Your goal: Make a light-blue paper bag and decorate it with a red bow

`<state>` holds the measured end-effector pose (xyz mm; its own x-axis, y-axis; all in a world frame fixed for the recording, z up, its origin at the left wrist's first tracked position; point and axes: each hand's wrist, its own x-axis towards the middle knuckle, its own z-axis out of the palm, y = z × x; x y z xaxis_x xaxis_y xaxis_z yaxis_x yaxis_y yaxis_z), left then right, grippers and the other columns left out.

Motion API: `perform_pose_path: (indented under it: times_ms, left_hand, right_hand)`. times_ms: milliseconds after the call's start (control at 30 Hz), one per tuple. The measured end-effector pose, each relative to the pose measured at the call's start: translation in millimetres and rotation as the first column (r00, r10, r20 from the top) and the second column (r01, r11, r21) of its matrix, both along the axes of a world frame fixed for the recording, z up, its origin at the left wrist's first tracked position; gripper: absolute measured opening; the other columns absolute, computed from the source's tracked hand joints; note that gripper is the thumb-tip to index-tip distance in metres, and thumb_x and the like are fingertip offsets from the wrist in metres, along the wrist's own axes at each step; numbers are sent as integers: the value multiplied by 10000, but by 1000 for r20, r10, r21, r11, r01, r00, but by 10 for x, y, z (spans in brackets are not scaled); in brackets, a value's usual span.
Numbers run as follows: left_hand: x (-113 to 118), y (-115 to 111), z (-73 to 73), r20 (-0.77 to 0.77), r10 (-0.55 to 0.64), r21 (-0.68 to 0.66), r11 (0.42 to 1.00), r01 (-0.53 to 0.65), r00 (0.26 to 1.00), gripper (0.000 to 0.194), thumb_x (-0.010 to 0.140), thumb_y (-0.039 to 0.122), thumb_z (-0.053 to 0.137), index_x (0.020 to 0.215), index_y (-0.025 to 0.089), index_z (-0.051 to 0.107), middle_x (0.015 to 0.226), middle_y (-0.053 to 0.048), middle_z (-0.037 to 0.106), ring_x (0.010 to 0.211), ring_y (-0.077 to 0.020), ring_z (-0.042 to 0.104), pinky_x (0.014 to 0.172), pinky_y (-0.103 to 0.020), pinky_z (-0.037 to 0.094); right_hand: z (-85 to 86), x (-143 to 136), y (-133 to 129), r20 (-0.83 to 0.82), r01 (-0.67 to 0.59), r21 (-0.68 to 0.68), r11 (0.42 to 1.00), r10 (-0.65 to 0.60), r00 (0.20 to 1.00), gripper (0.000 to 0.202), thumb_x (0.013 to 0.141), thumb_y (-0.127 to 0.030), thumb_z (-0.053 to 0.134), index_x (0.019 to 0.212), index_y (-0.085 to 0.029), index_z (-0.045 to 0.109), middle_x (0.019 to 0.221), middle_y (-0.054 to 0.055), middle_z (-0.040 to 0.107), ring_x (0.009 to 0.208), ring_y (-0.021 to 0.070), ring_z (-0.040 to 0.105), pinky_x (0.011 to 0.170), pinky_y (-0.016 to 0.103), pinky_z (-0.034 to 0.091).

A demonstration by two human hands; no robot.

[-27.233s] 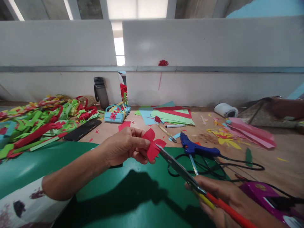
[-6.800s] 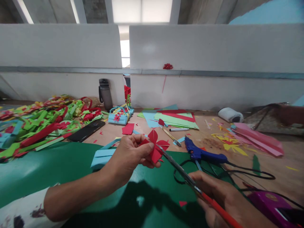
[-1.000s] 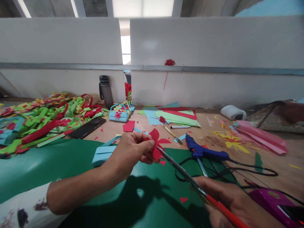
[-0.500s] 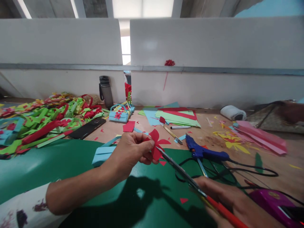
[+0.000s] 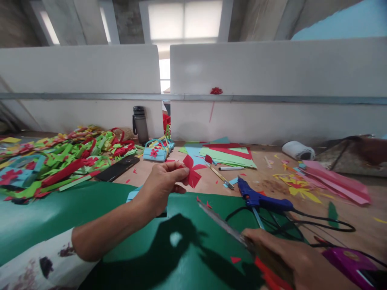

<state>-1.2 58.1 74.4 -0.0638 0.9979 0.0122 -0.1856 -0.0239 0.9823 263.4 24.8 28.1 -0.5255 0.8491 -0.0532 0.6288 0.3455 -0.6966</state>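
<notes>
Between the thumb and fingers of my left hand point(image 5: 165, 181) is a red paper flower point(image 5: 191, 173), held upright by one edge above the table. My right hand point(image 5: 290, 253) is wrapped round red-handled scissors point(image 5: 223, 224), whose blades point up and left, apart from the flower. A tiny red scrap point(image 5: 198, 199) shows at the blade tip. Small red scraps point(image 5: 236, 259) lie on the green mat point(image 5: 121, 225). Behind my left wrist a light blue paper piece point(image 5: 132, 195) is partly hidden.
A blue glue gun point(image 5: 263, 199) with its black cord lies at the right, near a purple object point(image 5: 347, 262). Coloured paper sheets point(image 5: 226, 155), a phone point(image 5: 117, 168), a bottle point(image 5: 140, 125) and a heap of paper strips point(image 5: 75, 157) lie or stand farther back.
The scissors have come away from the flower, down and slightly left. My left hand has risen a little with the flower, which has turned. The whole view has tilted up.
</notes>
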Motion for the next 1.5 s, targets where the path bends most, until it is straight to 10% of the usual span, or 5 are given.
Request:
perform_pose_path:
  times_ms: [200,467,700,1500]
  left_hand:
    - [128,-129,-61,133,-103,-57,992,111,986,243,635,217,750,609,138,522,499,56,495,444,-44,432,408,-151,342]
    - [371,-379,-147,188,-172,-141,970,200,967,245,606,175,768,700,131,546,577,24,585,481,-80,556,433,-167,434]
    - [529,-582,-309,226,-233,-155,950,271,946,199,642,184,758,720,132,582,612,14,598,533,-99,590,471,-185,466]
    - [480,-644,-470,139,-326,-264,898,352,935,176,639,236,751,654,123,617,558,-14,606,481,-97,538,457,-193,439]
  right_hand:
    - [-62,-304,-127,314,-138,336,932,28,949,482,624,-119,639,1094,-227,632,957,89,691,875,282,629,757,368,485]
    - [71,-398,-118,28,-80,235,969,75,997,220,725,-176,650,943,-176,679,921,61,660,842,207,597,754,310,439]
    - [170,-378,-134,-524,-43,-249,968,-97,846,263,771,-392,641,793,-131,624,743,15,638,655,126,546,603,241,401]
    - [128,-343,-153,-385,4,-169,986,-70,920,151,772,-205,538,628,-160,535,553,-55,458,498,67,360,456,197,265]
